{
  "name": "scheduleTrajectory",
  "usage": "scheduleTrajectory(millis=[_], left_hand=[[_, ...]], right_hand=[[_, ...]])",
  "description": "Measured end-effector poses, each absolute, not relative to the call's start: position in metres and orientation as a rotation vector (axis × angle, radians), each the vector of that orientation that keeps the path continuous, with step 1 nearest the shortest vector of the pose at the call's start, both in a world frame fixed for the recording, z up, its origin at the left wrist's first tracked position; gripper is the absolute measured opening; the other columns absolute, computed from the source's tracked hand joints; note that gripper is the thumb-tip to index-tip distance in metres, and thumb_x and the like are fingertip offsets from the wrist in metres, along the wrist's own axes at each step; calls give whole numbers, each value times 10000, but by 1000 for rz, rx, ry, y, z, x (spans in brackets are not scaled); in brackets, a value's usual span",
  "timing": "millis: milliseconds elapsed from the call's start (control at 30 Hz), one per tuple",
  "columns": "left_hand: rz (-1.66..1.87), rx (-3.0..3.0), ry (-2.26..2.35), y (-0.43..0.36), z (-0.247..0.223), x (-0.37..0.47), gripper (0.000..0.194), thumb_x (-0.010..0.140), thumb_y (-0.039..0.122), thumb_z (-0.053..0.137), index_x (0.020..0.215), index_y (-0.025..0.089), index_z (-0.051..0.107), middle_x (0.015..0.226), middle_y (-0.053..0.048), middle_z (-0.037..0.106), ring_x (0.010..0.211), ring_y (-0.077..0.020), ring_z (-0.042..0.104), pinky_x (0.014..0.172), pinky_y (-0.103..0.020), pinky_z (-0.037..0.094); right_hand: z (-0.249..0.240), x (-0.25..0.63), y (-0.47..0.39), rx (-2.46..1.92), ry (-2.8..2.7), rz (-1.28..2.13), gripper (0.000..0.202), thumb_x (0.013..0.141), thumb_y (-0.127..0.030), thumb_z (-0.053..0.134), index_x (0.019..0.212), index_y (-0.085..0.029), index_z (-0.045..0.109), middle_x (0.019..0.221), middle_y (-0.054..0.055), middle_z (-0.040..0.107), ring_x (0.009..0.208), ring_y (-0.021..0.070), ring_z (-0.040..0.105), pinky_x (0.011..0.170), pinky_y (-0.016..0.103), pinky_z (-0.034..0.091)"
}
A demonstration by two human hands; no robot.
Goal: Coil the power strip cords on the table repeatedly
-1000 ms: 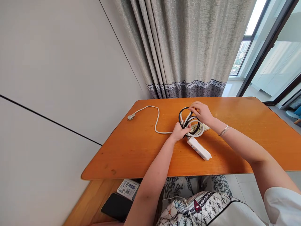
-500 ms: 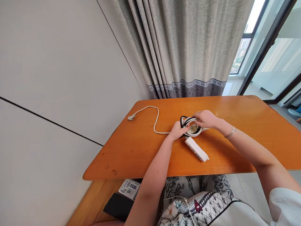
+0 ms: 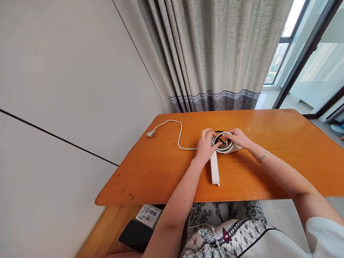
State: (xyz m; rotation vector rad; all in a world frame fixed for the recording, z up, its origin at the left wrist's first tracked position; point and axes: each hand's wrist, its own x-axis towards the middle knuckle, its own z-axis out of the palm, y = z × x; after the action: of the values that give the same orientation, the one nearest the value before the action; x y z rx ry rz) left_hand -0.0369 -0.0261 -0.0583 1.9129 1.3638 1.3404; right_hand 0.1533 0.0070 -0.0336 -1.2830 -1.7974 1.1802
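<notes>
A coil of white and black cable (image 3: pixel 225 149) lies between my hands over the middle of the table. My left hand (image 3: pixel 206 145) curls round the coil's left side, thumb inside the loop. On the right side, my right hand (image 3: pixel 238 138) pinches the coil with thumb and fingers. A white power strip (image 3: pixel 214 168) points from the coil toward the table's near edge. Another pale flat piece (image 3: pixel 236 148) shows partly under the coil's right side; what it is I cannot tell. From the coil a white cord (image 3: pixel 179 138) runs left to a plug (image 3: pixel 151 133).
The orange wooden table (image 3: pixel 150 172) has rounded corners, with a white wall (image 3: pixel 67 89) along its left. A grey curtain (image 3: pixel 215 53) hangs behind it. Below the near left edge lie a black flat object (image 3: pixel 136 234) and a printed white box (image 3: pixel 149 215).
The power strip has swung from slanting right to pointing nearly straight at me. My left hand has turned and shifted its hold on the coil; my right fingers now pinch its upper right side.
</notes>
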Motion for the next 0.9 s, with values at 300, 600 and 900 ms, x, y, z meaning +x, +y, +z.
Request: scheduleTrajectory(millis=[300, 600, 900], left_hand=[[915, 2320, 1248, -27, -61, -35, 221, 870, 342, 682, 729, 182, 742, 1668, -64, 282, 1550, -389, 143, 1237, -593, 210], [1029, 2247, 1402, -25, -70, -26, 219, 847, 249, 660, 638, 189, 688, 1571, -79, 460, 1499, -348, 284, 1227, -603, 216], [1221, 1891, 1061, -22, -71, -37, 196, 792, 358, 756, 829, 172, 706, 1634, -150, 336, 1456, -343, 395, 1191, -506, 325]], right_hand=[[-39, 139, -4, -1234, -1655, 1184, 393, 712, -549, 645, 593, -177, 600, 535, -1, 601, 502, 114, 513, 509, 241, 402], [-59, 142, 12, -1225, -1675, 852, 498, 841, -518, 625, 1205, -179, 643, 557, -45, 604, 504, 156, 582, 525, 258, 441], [-75, 148, 11, -1075, -2045, 150, 350, 960, -197, 461, 1249, -210, 658, 1180, 121, 690, 1042, 229, 664, 850, 346, 530]])
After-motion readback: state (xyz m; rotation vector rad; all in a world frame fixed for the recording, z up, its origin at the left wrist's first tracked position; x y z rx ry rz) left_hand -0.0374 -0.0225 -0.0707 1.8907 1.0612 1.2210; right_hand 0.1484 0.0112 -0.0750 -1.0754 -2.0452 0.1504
